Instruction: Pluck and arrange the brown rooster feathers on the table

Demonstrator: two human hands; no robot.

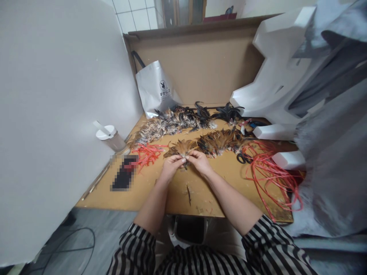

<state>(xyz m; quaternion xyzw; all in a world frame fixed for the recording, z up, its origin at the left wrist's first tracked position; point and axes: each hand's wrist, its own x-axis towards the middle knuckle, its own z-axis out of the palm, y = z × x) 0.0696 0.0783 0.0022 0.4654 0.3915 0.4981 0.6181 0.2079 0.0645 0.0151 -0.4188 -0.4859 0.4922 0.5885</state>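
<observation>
Both my hands meet over the middle of the wooden table (169, 191). My left hand (173, 162) pinches the base of a bunch of brown feathers (181, 147), which fans out away from me. From the other side my right hand (198, 160) grips the same base with thumb and finger. Just right of the bunch lies a row of brown and black feather bundles (220, 141). Farther back is a long pile of mottled feathers (172, 122). A single dark feather (189, 194) rests on the tabletop nearer to me.
Short red plastic strips (149, 154) lie left of my hands, beside a blurred dark flat object (124, 177) and a lidded container (110, 138). Scissors (243, 158) and tangled long red strips (266, 172) are at right. A silver bag (156, 86) and white foam pieces (275, 68) stand behind.
</observation>
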